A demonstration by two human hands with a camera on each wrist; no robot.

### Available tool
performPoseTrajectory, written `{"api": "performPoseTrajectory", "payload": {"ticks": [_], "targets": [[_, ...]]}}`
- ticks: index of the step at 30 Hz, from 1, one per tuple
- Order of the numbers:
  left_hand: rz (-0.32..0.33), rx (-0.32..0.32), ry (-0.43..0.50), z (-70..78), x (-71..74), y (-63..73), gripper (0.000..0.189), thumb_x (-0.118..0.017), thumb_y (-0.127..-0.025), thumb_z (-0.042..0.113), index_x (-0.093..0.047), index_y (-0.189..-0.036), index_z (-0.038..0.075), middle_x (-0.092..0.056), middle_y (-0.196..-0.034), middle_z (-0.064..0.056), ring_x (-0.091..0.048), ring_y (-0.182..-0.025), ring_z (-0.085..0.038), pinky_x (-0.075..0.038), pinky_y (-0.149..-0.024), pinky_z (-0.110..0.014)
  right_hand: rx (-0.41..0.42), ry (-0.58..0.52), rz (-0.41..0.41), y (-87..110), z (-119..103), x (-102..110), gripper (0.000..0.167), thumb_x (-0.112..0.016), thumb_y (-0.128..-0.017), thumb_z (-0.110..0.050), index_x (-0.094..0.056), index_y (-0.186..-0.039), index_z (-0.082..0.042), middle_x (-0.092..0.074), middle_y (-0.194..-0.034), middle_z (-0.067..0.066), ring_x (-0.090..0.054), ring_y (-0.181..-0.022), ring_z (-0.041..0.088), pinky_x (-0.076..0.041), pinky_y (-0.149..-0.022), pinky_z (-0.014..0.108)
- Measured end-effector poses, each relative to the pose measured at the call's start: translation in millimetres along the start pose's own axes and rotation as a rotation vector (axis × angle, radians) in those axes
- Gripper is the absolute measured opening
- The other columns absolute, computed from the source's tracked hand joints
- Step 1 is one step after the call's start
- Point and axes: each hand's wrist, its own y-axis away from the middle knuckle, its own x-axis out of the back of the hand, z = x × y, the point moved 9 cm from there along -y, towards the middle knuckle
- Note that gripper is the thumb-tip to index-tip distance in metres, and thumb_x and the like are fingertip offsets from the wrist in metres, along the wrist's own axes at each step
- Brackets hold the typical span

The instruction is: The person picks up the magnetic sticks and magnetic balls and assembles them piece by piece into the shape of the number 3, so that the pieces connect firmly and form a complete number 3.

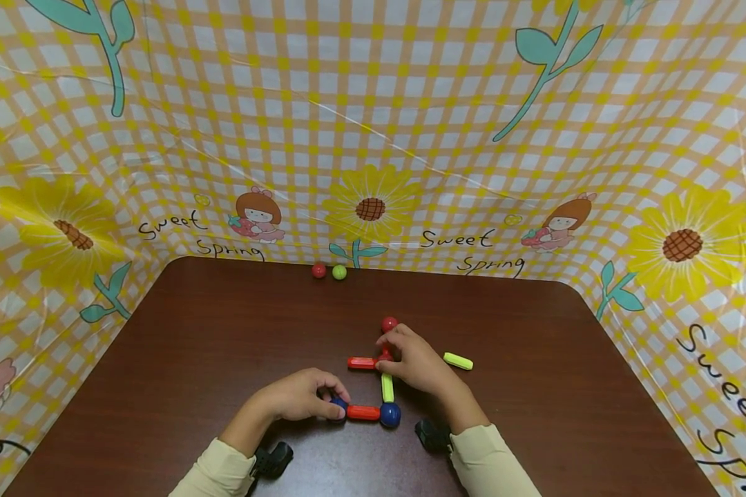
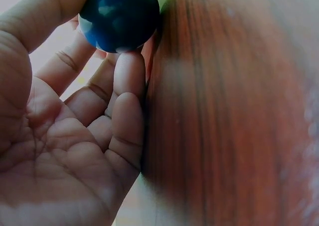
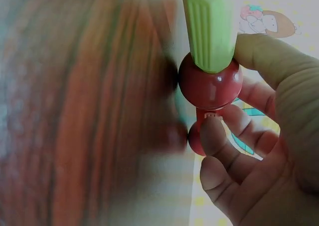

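Note:
My left hand (image 1: 298, 395) holds a blue ball (image 2: 119, 19) between thumb and fingers at the left end of a red rod (image 1: 363, 413). That rod reaches a second blue ball (image 1: 390, 415), from which a yellow-green rod (image 1: 387, 389) runs away from me to a red ball (image 3: 210, 84). My right hand (image 1: 421, 360) grips this red ball, thumb on one side and fingers on the other, partly covering it. Another red rod (image 1: 361, 363) points left from there. Beyond, a red rod, mostly hidden by the fingers, leads to a farther red ball (image 1: 389, 324).
A loose yellow-green rod (image 1: 458, 361) lies right of my right hand. At the table's far edge sit a red ball (image 1: 319, 270) and a green ball (image 1: 339, 272). A checked, flower-printed cloth (image 1: 373, 124) surrounds the brown table (image 1: 236, 317) at the back and sides.

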Motion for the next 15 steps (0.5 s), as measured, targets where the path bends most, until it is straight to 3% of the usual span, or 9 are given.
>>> {"api": "performPoseTrajectory", "payload": {"ticks": [8,15], "targets": [[0.001,0.01,-0.015,-1.1,0.1,0.1,0.011,-0.078,-0.087,0.015,-0.073,-0.097,0.017,-0.059,-0.07,0.002,-0.052,-0.062,-0.008,-0.041,-0.056,-0.023,0.075,0.015,-0.019,-0.1,-4.6,-2.7,0.022,-0.076,-0.086,-0.015,-0.068,-0.107,-0.012,-0.052,-0.107,-0.003,-0.053,-0.082,0.016,-0.046,-0.073,0.032],[-0.003,0.002,-0.012,-0.3,-0.1,-0.4,0.011,-0.077,-0.087,0.015,-0.073,-0.097,0.016,-0.058,-0.069,0.003,-0.051,-0.061,-0.007,-0.039,-0.055,-0.022,0.121,0.01,-0.028,-0.4,-8.0,-5.4,0.016,-0.072,-0.085,-0.009,-0.07,-0.101,-0.011,-0.053,-0.113,0.0,-0.056,-0.099,0.018,-0.048,-0.086,0.037]]}}
